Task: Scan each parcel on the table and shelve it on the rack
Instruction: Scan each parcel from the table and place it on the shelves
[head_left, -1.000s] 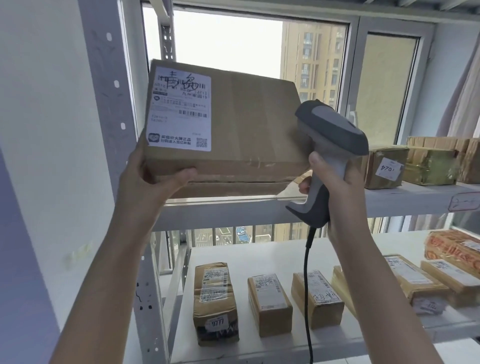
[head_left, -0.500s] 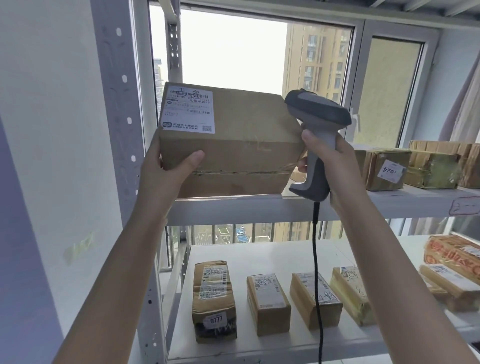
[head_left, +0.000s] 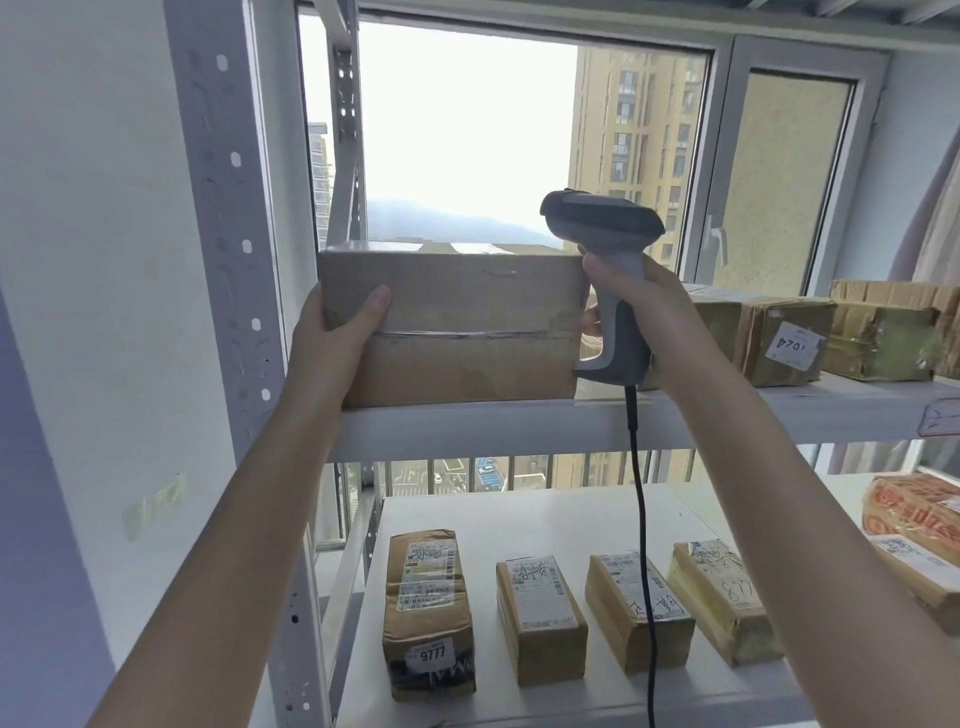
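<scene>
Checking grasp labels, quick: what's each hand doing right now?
Left hand: holds the box.
Right hand: holds the scanner.

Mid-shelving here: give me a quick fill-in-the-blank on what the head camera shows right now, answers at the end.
1. The left hand holds the cardboard box on the shelf ____ the row of small parcels.
2. The right hand grips the scanner, whose cable is ____ in colour.
3. The leftmost parcel in that row bears a sticker reading ____.

Missing words: above; black; 9777
</scene>
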